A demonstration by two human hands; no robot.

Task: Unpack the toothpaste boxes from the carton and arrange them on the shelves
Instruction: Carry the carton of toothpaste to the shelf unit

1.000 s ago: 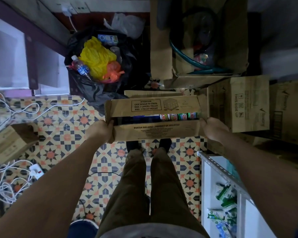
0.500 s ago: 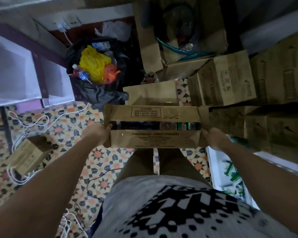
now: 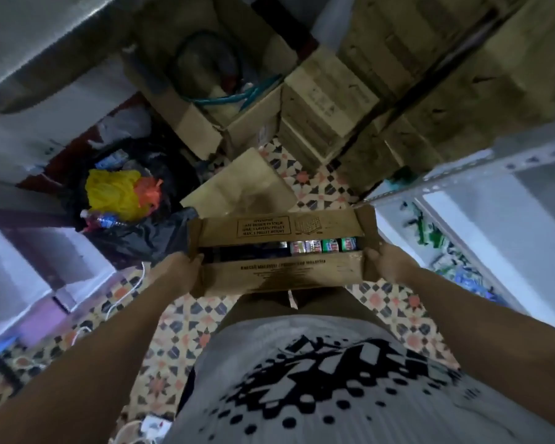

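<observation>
I hold a brown cardboard carton [image 3: 279,275] in front of my body, above the tiled floor. Its top flaps stand apart, and through the gap I see the ends of several toothpaste boxes [image 3: 322,246] in red, white and green at the right side. My left hand [image 3: 177,272] grips the carton's left end. My right hand [image 3: 386,262] grips its right end. A white metal shelf unit [image 3: 462,174] stands to my right, with green packets lying on a lower level.
Stacked brown cartons [image 3: 327,100] fill the back and right. An open box with a teal hose [image 3: 225,97] sits at the back. A black rubbish bag [image 3: 135,219] with yellow and orange plastic lies to the left. White cables [image 3: 119,302] trail over the patterned floor.
The carton stays gripped in both hands. My view has swung to the right and up, bringing the white shelf unit closer on the right.
</observation>
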